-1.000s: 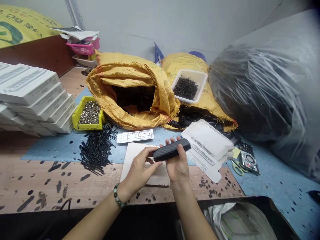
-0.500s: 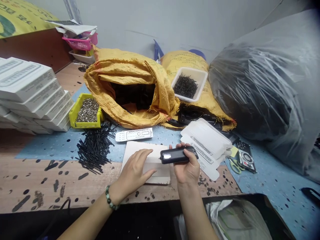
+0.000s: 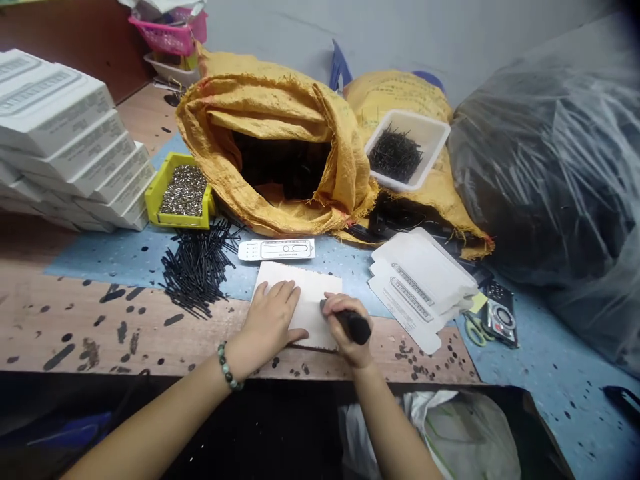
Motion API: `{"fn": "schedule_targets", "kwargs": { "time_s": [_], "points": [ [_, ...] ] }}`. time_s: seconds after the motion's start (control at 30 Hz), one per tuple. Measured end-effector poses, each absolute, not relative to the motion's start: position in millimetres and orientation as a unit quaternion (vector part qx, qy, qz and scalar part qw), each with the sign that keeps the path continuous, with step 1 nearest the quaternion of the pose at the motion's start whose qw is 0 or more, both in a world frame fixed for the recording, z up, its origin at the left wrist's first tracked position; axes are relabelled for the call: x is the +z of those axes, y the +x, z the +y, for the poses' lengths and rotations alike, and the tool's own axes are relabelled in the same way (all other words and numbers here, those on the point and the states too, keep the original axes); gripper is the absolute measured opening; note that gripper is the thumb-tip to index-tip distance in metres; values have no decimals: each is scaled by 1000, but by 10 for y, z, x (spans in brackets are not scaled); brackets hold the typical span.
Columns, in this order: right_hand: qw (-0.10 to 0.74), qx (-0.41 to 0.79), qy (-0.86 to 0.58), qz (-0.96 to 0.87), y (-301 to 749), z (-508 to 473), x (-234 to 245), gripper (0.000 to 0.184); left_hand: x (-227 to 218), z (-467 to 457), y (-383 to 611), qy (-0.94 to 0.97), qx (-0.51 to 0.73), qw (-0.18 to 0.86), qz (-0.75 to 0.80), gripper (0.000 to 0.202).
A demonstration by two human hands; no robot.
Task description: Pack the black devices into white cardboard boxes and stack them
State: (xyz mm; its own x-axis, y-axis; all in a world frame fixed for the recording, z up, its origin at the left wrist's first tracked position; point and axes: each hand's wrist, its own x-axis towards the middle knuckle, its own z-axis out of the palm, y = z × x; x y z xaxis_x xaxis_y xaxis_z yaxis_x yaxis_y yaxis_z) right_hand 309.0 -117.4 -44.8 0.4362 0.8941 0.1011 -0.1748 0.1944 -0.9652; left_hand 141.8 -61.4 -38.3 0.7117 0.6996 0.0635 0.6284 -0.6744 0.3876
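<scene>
My left hand (image 3: 269, 320) lies flat with fingers stretched out on a white pad (image 3: 305, 300) near the table's front edge. My right hand (image 3: 345, 327) is closed round a black oblong case (image 3: 356, 327) and holds one end of it down on the pad's right part. A beaded bracelet (image 3: 228, 367) circles my left wrist. A small white printed label (image 3: 276, 249) lies just beyond the pad.
A heap of black sticks (image 3: 197, 267) lies left of the pad. A yellow bin of small metal parts (image 3: 183, 193), stacked white boxes (image 3: 70, 147), an open yellow sack (image 3: 280, 140), a white tray of black pins (image 3: 405, 150), flat white cartons (image 3: 423, 280), scissors (image 3: 475, 328) and a big plastic bag (image 3: 550, 173) surround it.
My left hand let go of the black case and came down flat on the white pad. My right hand turned the case and lowered it onto the pad.
</scene>
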Motion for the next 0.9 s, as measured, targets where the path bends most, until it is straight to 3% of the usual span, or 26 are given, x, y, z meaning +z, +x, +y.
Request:
{"fn": "schedule_targets", "kwargs": {
  "time_s": [0.17,0.43,0.57,0.7,0.83,0.9],
  "points": [
    [805,405,-427,-73,3326,-1050,-494,21,-389,-586,1363,904,113,183,369,62],
    [821,449,-351,36,3346,-971,-342,24,-318,-466,1279,874,214,229,371,38],
    [815,427,-392,-7,3295,-917,-234,25,-305,-197,1126,843,239,160,454,44],
    [792,404,-439,-127,3260,-819,-128,28,-331,229,1024,844,164,122,496,51],
    [736,364,-506,-266,3264,-682,-92,30,-211,473,1027,871,145,141,448,31],
    [652,307,-573,-391,3277,-624,-86,28,-67,477,1006,870,174,179,424,22]
  ]
}}
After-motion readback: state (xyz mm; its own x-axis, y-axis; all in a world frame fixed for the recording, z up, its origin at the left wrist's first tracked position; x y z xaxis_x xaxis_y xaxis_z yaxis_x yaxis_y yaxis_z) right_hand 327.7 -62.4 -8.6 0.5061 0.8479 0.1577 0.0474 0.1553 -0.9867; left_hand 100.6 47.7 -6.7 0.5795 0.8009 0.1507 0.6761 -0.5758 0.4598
